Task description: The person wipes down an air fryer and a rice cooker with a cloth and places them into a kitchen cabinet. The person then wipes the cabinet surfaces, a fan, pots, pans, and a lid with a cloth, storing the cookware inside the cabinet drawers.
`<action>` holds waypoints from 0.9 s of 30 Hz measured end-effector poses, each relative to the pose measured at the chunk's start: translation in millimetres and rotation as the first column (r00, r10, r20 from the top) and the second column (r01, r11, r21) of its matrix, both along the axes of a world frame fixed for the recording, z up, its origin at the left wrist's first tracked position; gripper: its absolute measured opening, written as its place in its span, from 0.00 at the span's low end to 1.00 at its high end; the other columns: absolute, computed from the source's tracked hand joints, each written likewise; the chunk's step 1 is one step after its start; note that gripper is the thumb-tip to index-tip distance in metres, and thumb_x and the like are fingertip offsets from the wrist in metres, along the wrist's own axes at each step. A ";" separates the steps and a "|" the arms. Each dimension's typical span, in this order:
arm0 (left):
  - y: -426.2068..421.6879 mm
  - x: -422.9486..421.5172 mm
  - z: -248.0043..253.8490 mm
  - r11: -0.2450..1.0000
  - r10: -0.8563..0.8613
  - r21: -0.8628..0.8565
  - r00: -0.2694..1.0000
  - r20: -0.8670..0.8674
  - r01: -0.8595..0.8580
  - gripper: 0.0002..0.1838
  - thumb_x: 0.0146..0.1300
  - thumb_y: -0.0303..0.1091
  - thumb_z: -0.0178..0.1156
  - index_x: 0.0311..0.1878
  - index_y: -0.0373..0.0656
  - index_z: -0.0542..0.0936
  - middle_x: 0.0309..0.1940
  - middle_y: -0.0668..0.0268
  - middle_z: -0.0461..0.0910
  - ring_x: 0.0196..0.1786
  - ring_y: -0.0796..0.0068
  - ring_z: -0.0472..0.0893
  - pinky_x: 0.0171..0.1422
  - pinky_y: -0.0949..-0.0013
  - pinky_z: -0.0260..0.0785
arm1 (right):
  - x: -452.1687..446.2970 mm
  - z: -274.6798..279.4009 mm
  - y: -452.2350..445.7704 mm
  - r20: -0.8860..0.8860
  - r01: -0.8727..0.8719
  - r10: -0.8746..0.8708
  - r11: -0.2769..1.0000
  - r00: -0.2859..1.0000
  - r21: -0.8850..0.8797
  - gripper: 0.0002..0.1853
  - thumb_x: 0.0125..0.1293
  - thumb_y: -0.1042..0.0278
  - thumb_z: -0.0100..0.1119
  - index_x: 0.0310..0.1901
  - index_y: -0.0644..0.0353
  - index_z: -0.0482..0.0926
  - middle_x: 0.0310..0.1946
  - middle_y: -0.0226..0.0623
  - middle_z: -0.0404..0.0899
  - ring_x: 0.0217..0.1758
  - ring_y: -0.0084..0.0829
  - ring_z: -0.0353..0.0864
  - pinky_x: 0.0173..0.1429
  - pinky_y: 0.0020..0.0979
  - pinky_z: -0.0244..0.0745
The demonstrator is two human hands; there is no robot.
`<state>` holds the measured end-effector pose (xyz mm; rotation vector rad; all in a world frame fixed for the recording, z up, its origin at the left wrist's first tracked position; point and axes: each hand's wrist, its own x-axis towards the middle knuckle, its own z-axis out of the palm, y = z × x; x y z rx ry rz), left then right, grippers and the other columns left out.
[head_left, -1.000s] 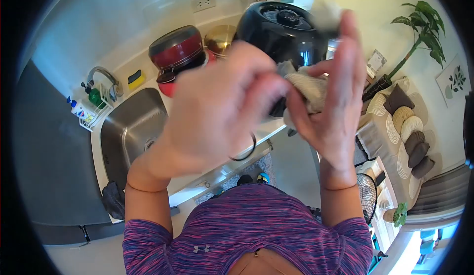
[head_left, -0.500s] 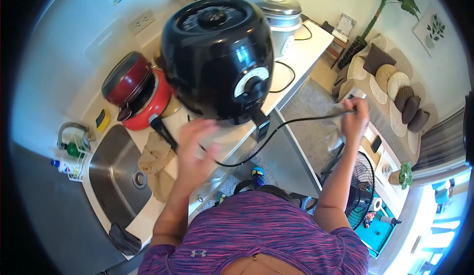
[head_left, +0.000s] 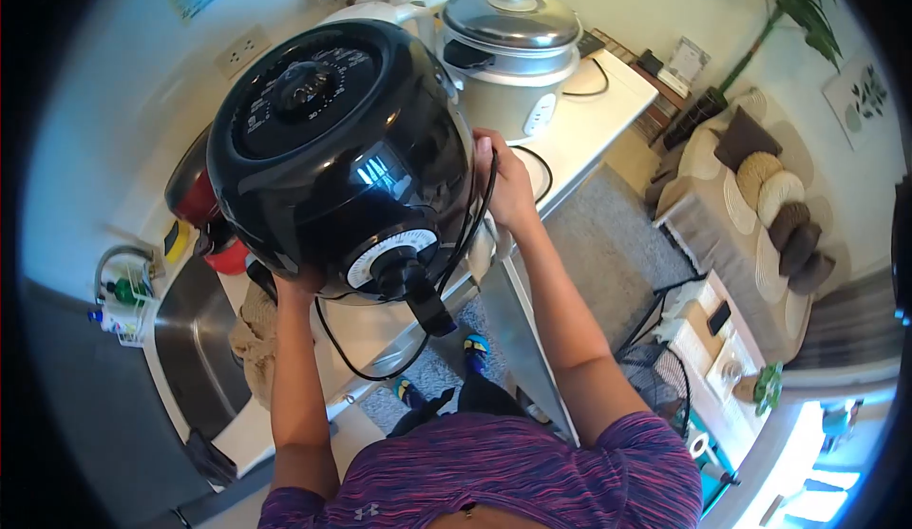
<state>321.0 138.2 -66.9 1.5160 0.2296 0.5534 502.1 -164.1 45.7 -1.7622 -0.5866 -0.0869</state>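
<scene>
A glossy black air fryer (head_left: 332, 163), with a dial on top and another on its front, is tilted between my two hands above the counter. My left hand (head_left: 300, 282) grips it low on the left; the air fryer hides most of those fingers. Against its right side presses my right hand (head_left: 505, 182), which also has the black power cord (head_left: 366, 374) looped through it. The cord hangs in a loop below the front handle (head_left: 432, 315). A pale cloth-like piece (head_left: 482, 252) dangles under my right hand.
A rice cooker (head_left: 513, 73) stands behind on the white counter (head_left: 608, 102). Red pans (head_left: 193, 187) are partly hidden at the left, near the sink (head_left: 195, 325) and a tan towel (head_left: 255, 334). An open drawer or door (head_left: 527, 339) juts out below the counter.
My right hand has come in from the right, bringing the cord to the air fryer's side. My left hand has moved under its left side. The air fryer has shifted left, closer and tilted.
</scene>
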 end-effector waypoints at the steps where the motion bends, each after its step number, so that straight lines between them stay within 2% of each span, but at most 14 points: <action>1: -6.5 3.3 2.7 0.916 0.131 0.388 0.991 -0.038 -0.106 0.22 0.61 0.34 0.48 0.59 0.41 0.66 0.54 0.60 0.69 0.57 0.64 0.69 0.62 0.65 0.62 | -1.0 1.6 1.4 -0.084 0.025 -0.030 0.998 0.996 -0.057 0.24 0.68 0.47 0.38 0.50 0.59 0.72 0.43 0.51 0.77 0.49 0.50 0.75 0.53 0.37 0.68; 2: -11.0 5.4 4.4 0.678 0.271 0.717 0.962 -0.038 -0.162 0.24 0.52 0.31 0.58 0.55 0.40 0.70 0.49 0.60 0.73 0.54 0.65 0.71 0.61 0.68 0.60 | -2.9 3.0 3.6 -0.164 0.042 -0.062 0.992 0.984 -0.119 0.25 0.68 0.45 0.35 0.50 0.59 0.72 0.43 0.51 0.77 0.49 0.50 0.75 0.52 0.37 0.68; 3: -11.1 7.5 4.4 0.675 0.309 0.713 0.950 -0.042 -0.188 0.24 0.52 0.31 0.58 0.55 0.40 0.70 0.49 0.60 0.73 0.54 0.65 0.71 0.61 0.68 0.60 | -5.8 4.3 5.2 -0.075 0.084 -0.094 0.988 0.993 -0.127 0.28 0.69 0.44 0.30 0.49 0.59 0.72 0.41 0.52 0.77 0.48 0.50 0.75 0.51 0.38 0.68; 5: -7.5 8.2 3.4 0.924 0.186 0.354 0.979 -0.088 -0.143 0.21 0.58 0.36 0.54 0.55 0.42 0.70 0.53 0.60 0.72 0.56 0.65 0.70 0.62 0.65 0.60 | 5.4 -15.4 7.5 -0.131 -0.009 0.005 0.999 0.991 -0.031 0.29 0.69 0.43 0.29 0.49 0.60 0.72 0.40 0.51 0.77 0.46 0.46 0.76 0.51 0.35 0.68; 6: -17.0 4.4 16.0 0.920 0.217 0.352 0.972 -0.092 -0.172 0.21 0.58 0.36 0.54 0.55 0.42 0.70 0.53 0.60 0.72 0.56 0.65 0.70 0.62 0.65 0.60 | 10.1 -22.8 7.5 -0.182 -0.051 0.045 0.998 0.982 -0.027 0.30 0.69 0.42 0.28 0.50 0.60 0.73 0.39 0.50 0.78 0.45 0.44 0.77 0.51 0.34 0.67; 8: -44.7 2.9 54.3 0.923 0.183 -0.320 0.975 -0.127 -0.215 0.28 0.63 0.51 0.48 0.60 0.44 0.65 0.56 0.61 0.69 0.59 0.64 0.68 0.64 0.61 0.58 | 10.6 -29.3 13.0 -0.179 -0.040 0.064 0.990 0.982 0.136 0.34 0.68 0.39 0.30 0.49 0.66 0.72 0.35 0.44 0.77 0.40 0.36 0.75 0.49 0.29 0.66; 11: -51.3 2.0 62.5 0.873 0.215 -0.437 0.975 -0.052 -0.216 0.29 0.66 0.54 0.41 0.62 0.44 0.64 0.57 0.63 0.69 0.58 0.67 0.70 0.63 0.65 0.60 | 1.7 -21.7 9.9 -0.179 -0.119 0.159 0.969 0.971 0.216 0.34 0.69 0.39 0.28 0.46 0.68 0.72 0.26 0.32 0.70 0.33 0.24 0.67 0.42 0.24 0.63; 12: -48.2 1.5 64.1 0.872 0.221 -0.437 0.974 -0.048 -0.220 0.29 0.66 0.54 0.41 0.62 0.44 0.64 0.57 0.63 0.69 0.58 0.67 0.70 0.63 0.65 0.60 | 7.8 -27.3 6.2 -0.220 -0.117 0.136 0.989 0.966 0.095 0.36 0.68 0.37 0.26 0.47 0.67 0.72 0.32 0.37 0.76 0.35 0.25 0.73 0.45 0.25 0.67; 15: -42.5 -0.5 62.6 0.895 0.144 -0.396 0.973 -0.179 -0.205 0.35 0.62 0.62 0.41 0.63 0.45 0.63 0.57 0.61 0.68 0.58 0.67 0.69 0.64 0.64 0.59 | 17.7 -37.1 12.5 -0.009 -0.126 0.130 0.972 0.991 0.196 0.32 0.68 0.38 0.28 0.43 0.64 0.71 0.15 0.31 0.68 0.18 0.24 0.68 0.28 0.24 0.64; 17: -43.7 4.8 68.2 0.843 -0.048 -0.537 0.996 -0.076 0.000 0.42 0.59 0.70 0.37 0.65 0.45 0.60 0.59 0.59 0.66 0.60 0.67 0.68 0.64 0.64 0.58 | 10.9 -26.1 9.6 -0.166 -0.116 0.146 0.977 0.975 0.178 0.32 0.68 0.39 0.30 0.37 0.65 0.71 0.20 0.30 0.66 0.24 0.23 0.63 0.33 0.24 0.61; 19: -33.1 14.1 58.0 0.822 -0.049 -0.569 0.996 -0.075 -0.002 0.44 0.57 0.72 0.35 0.66 0.45 0.58 0.60 0.58 0.65 0.61 0.66 0.67 0.65 0.63 0.58 | 10.0 -22.7 9.7 -0.288 -0.070 0.111 0.986 0.951 0.151 0.32 0.68 0.38 0.31 0.30 0.65 0.68 0.24 0.28 0.62 0.30 0.23 0.57 0.38 0.24 0.58; 22: -73.9 -14.5 96.7 0.808 -0.089 -0.587 0.995 -0.035 0.051 0.46 0.56 0.74 0.31 0.68 0.47 0.54 0.63 0.57 0.62 0.64 0.64 0.64 0.67 0.61 0.56 | 12.9 -38.1 11.4 -0.154 -0.103 0.158 0.942 0.975 0.319 0.35 0.66 0.34 0.30 0.22 0.62 0.70 0.13 0.28 0.63 0.20 0.23 0.64 0.29 0.24 0.61; 25: -104.4 -49.5 108.8 0.843 -0.003 -0.530 0.985 -0.174 -0.091 0.45 0.58 0.73 0.30 0.68 0.47 0.54 0.63 0.57 0.62 0.64 0.63 0.65 0.68 0.59 0.56 | -14.4 -42.7 -13.2 -0.108 -0.070 0.103 0.961 0.989 0.269 0.35 0.66 0.35 0.30 0.25 0.62 0.73 0.12 0.33 0.69 0.17 0.26 0.70 0.27 0.23 0.66; 27: -112.4 -66.2 101.0 0.794 -0.086 -0.605 0.996 -0.028 0.052 0.43 0.60 0.71 0.30 0.68 0.47 0.54 0.63 0.58 0.62 0.62 0.62 0.66 0.66 0.58 0.58 | -32.1 -50.7 -34.8 -0.047 -0.106 0.129 0.938 0.991 0.329 0.30 0.69 0.43 0.33 0.34 0.64 0.75 0.22 0.35 0.75 0.24 0.28 0.75 0.33 0.24 0.71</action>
